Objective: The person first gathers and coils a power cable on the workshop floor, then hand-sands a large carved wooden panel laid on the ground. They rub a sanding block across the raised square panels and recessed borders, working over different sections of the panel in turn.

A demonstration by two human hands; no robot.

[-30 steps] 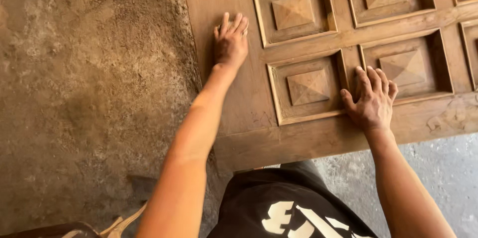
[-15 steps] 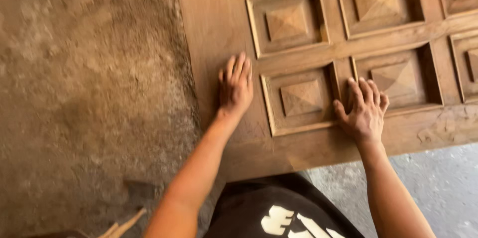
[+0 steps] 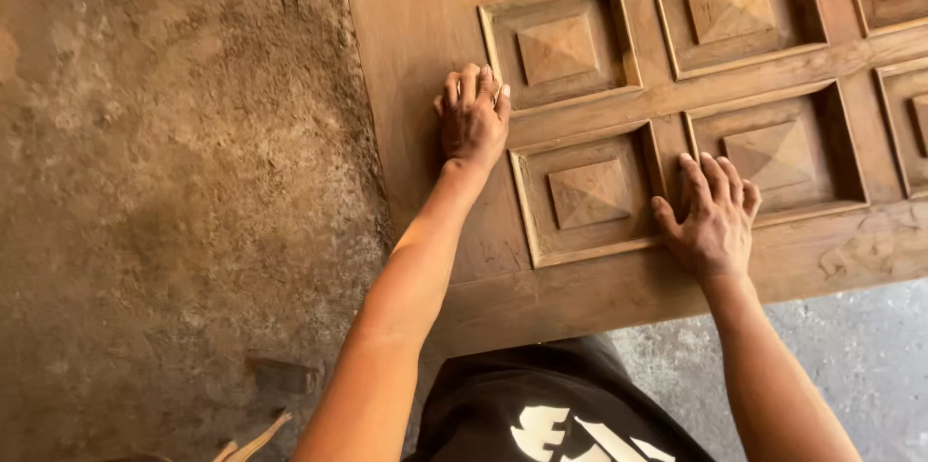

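Lying flat over a rough, mottled concrete floor, the carved wooden door panel runs its long axis off the right edge, its near end just before the person. Recessed square coffers with raised pyramid centres cover its smooth brown timber. The left hand presses on the plain frame, fingers curled; the right hand lies open, fingers spread, on a rail between coffers, grasping nothing.
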